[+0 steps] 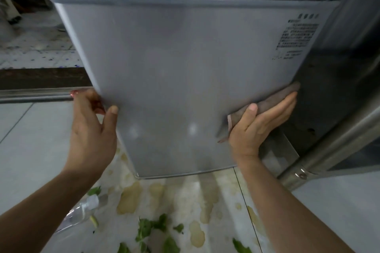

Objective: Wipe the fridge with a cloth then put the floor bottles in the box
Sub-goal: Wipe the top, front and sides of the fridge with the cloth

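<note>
The grey fridge [174, 63] fills the middle of the head view, its lower door facing me. My left hand [92, 127] grips the door's left edge, thumb on the front and fingers wrapped behind. My right hand [259, 123] presses a brownish-grey cloth [273, 100] flat against the door's lower right edge. A clear plastic bottle [82, 211] lies on the floor under my left forearm, partly hidden by it. No box is in sight.
The tiled floor [30, 139] below the fridge carries yellowish spill stains [129, 199] and scattered green leaves [152, 228]. A metal pole [333, 150] slants along the right side. A dark door sill [37, 80] crosses the left.
</note>
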{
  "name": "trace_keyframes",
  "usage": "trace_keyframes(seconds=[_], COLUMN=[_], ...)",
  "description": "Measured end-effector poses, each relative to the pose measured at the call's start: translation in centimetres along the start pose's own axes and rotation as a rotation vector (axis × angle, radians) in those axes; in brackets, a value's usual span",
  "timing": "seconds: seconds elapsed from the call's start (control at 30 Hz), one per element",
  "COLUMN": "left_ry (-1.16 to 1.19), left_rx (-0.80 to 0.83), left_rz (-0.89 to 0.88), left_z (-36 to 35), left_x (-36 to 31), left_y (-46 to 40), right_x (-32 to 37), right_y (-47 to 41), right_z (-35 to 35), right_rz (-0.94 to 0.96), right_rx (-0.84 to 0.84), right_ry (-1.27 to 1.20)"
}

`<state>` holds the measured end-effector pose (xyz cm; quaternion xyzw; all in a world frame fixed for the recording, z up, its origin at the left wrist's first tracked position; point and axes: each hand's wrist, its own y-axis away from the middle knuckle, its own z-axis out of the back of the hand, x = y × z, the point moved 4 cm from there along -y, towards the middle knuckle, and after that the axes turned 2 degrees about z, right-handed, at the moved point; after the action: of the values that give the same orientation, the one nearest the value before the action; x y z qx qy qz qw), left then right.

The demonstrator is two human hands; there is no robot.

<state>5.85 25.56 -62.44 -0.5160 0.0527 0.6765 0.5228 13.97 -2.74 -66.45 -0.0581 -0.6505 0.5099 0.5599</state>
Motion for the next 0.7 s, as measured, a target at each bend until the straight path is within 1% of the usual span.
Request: trace_keyframes(seconds=[0.1, 0.23, 0.3, 0.4, 0.5, 0.63, 0.67, 0.7], left_ry=[0.025, 0.045, 0.043, 0.018, -0.019, -0.016, -0.009, 0.002], left_rx=[0.009, 0.025, 0.043, 0.118, 0.158, 0.176, 0.187, 0.201], left_rz=[0.032, 0.076, 0.067, 0.074, 0.064, 0.026, 0.029, 0.035], left_z=[0.1, 0.5, 0.8, 0.7, 0.0, -0.3, -0.3, -0.3], left_x=[-0.3, -1.0, -1.0, 0.0, 1.1, 2.3, 2.5, 2.8], left_y=[0.1, 0.3, 0.2, 0.8, 1.4, 1.0, 0.8, 0.6], right_x=[-0.3, 1.5, 3.8, 6.6, 5.9, 0.6, -0.6, -1.3], right_y=[2.4, 2.6, 2.3, 2.5, 4.4, 11.6, 12.7, 13.1], right_z=[-0.1, -0.2, -0.4, -1.0, -2.1, -3.1, -3.0, -3.0], right_rz=[-0.078, -0.248, -0.201, 0.055, 0.335, 0.856, 0.96, 1.022], right_rx=[0.037, 0.024, 0.013, 0.044, 0.113, 0.42, 0.473, 0.496], right_ry=[-0.015, -0.074, -0.113, -0.154, -0.049, 0.21, 0.268, 0.298])
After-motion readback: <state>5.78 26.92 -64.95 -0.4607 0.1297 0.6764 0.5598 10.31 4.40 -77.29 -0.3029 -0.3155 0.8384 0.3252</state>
